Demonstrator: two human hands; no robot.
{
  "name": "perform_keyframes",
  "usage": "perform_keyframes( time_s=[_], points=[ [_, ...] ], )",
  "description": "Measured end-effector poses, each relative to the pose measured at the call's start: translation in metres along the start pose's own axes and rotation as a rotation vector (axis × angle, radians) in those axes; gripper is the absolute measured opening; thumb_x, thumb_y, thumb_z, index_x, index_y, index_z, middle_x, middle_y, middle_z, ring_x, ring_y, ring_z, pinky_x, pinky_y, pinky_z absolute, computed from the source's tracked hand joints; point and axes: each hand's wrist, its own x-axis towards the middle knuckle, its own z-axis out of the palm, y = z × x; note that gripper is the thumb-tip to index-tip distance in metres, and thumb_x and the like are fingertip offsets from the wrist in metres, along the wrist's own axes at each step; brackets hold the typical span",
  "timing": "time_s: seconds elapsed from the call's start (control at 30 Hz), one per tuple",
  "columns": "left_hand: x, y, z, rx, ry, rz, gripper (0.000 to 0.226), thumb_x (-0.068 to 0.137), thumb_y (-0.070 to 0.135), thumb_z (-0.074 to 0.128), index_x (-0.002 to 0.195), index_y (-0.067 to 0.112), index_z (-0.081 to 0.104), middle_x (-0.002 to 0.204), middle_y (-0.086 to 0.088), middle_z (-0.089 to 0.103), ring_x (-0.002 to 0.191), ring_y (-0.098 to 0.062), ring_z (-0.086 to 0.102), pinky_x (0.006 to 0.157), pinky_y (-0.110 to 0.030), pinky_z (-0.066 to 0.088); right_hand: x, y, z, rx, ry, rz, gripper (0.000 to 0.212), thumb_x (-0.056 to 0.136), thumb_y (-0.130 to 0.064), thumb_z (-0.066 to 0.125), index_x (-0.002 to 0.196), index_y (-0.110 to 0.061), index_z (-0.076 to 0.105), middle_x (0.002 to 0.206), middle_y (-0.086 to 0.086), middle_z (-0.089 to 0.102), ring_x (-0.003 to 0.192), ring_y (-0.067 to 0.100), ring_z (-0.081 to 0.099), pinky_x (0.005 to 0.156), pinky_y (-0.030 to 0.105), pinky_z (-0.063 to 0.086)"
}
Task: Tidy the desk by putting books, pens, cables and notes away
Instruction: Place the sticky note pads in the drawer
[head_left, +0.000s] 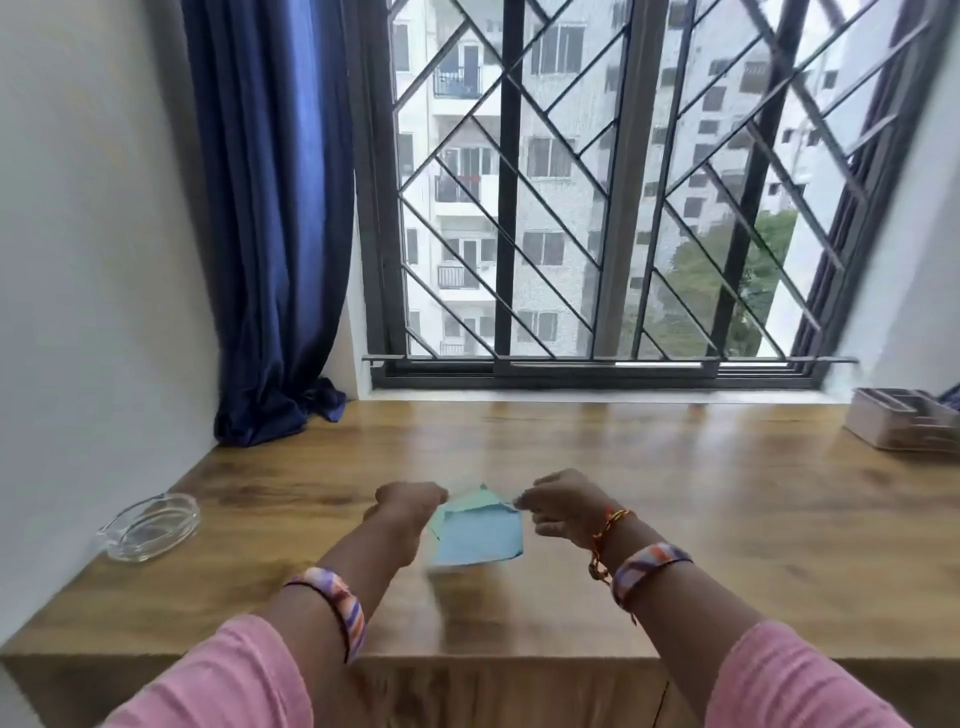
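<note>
A small stack of paper notes (478, 535), blue on top with a green sheet showing behind, hangs between my two hands above the wooden desk (675, 519). My left hand (408, 506) grips the notes at their upper left corner, fingers curled. My right hand (558, 506) pinches the upper right corner. The sheets are a little fanned out and the lower edge is blurred. Both wrists wear striped bands, and the right wrist also has a thread bracelet.
A glass ashtray (150, 527) sits at the desk's left edge near the wall. A pale compartment organiser tray (906, 426) stands at the far right. A blue curtain (270, 234) drapes onto the back left corner, and a barred window (597, 197) runs behind.
</note>
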Motion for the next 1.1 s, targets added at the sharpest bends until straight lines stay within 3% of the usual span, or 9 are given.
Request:
perform_keyframes(
  time_s=[0.13,0.23,0.4,0.53,0.67,0.77,0.83,0.97,1.1],
  points=[
    [0.013,-0.022,-0.030,0.482,0.169,0.107,0.055,0.079,0.026,0.058,0.128,0.006,0.043,0.132,-0.019,0.038,0.117,-0.035,0.043,0.091,-0.034,0.042,-0.003,0.029,0.017,-0.268,0.234,-0.076,0.013,0.078,-0.006,0.065,0.090,-0.005,0.059,0.081,0.013,0.052,0.075,0.024,0.051,0.063,0.028,0.038],
    [0.011,-0.048,-0.049,0.816,0.122,0.273,0.047,0.086,0.030,0.054,0.130,0.015,0.044,0.136,-0.014,0.036,0.122,-0.032,0.041,0.097,-0.035,0.038,-0.021,0.063,0.042,-0.878,0.334,-0.310,0.050,0.080,-0.015,0.061,0.128,-0.009,0.048,0.121,0.011,0.057,0.114,0.028,0.053,0.092,0.032,0.043],
    [0.002,-0.106,-0.071,0.916,0.023,0.883,0.014,0.076,0.015,0.062,0.090,0.016,0.063,0.100,-0.006,0.059,0.092,-0.030,0.058,0.083,-0.035,0.045,-0.062,0.102,0.098,-1.017,0.447,-0.907,0.026,0.066,-0.013,0.066,0.092,-0.017,0.068,0.082,0.000,0.067,0.070,0.020,0.064,0.059,0.026,0.053],
    [-0.018,-0.172,-0.091,0.832,0.010,1.111,0.022,0.073,0.029,0.047,0.095,0.026,0.050,0.106,0.003,0.049,0.099,-0.020,0.046,0.084,-0.035,0.035,-0.080,0.156,0.127,-1.045,0.178,-0.862,0.014,0.077,-0.022,0.049,0.087,-0.026,0.058,0.078,-0.009,0.059,0.070,0.014,0.055,0.061,0.026,0.042],
    [-0.019,-0.251,-0.110,0.659,0.240,0.749,0.054,0.078,0.040,0.047,0.125,0.013,0.042,0.127,-0.017,0.039,0.118,-0.027,0.035,0.093,-0.038,0.031,-0.067,0.216,0.133,-0.682,0.199,-0.217,0.029,0.083,-0.011,0.050,0.110,-0.015,0.058,0.092,0.001,0.062,0.082,0.019,0.058,0.074,0.028,0.043],
    [0.014,-0.279,-0.129,0.077,0.486,-0.204,0.053,0.091,0.034,0.050,0.134,0.007,0.035,0.139,-0.024,0.033,0.123,-0.037,0.040,0.094,-0.046,0.039,-0.046,0.242,0.129,0.283,0.427,0.478,0.037,0.095,-0.014,0.044,0.132,-0.009,0.043,0.100,0.009,0.052,0.089,0.026,0.056,0.077,0.032,0.040],
    [0.038,-0.285,-0.142,-0.493,0.378,-0.609,0.063,0.090,0.054,0.039,0.142,0.019,0.028,0.144,-0.015,0.036,0.123,-0.033,0.045,0.091,-0.042,0.045,-0.034,0.254,0.126,0.764,0.482,0.661,0.046,0.099,-0.033,0.035,0.139,-0.011,0.033,0.120,0.013,0.048,0.117,0.029,0.050,0.095,0.045,0.035],
    [0.071,-0.289,-0.147,-0.943,0.142,-0.566,0.082,0.084,0.072,0.026,0.147,0.021,0.020,0.140,-0.014,0.040,0.125,-0.028,0.043,0.106,-0.036,0.029,-0.010,0.256,0.125,1.110,0.460,0.493,0.065,0.094,-0.059,0.019,0.138,-0.015,0.037,0.146,0.010,0.037,0.137,0.021,0.033,0.110,0.050,0.021],
    [0.069,-0.268,-0.137,-1.026,0.087,-0.503,0.075,0.086,0.069,0.018,0.113,0.006,0.050,0.150,-0.011,0.032,0.139,-0.026,0.027,0.112,-0.040,0.020,-0.008,0.254,0.130,1.281,0.444,0.429,0.055,0.090,-0.063,0.022,0.088,-0.017,0.051,0.110,0.008,0.057,0.117,0.024,0.048,0.097,0.047,0.031]
  ],
)
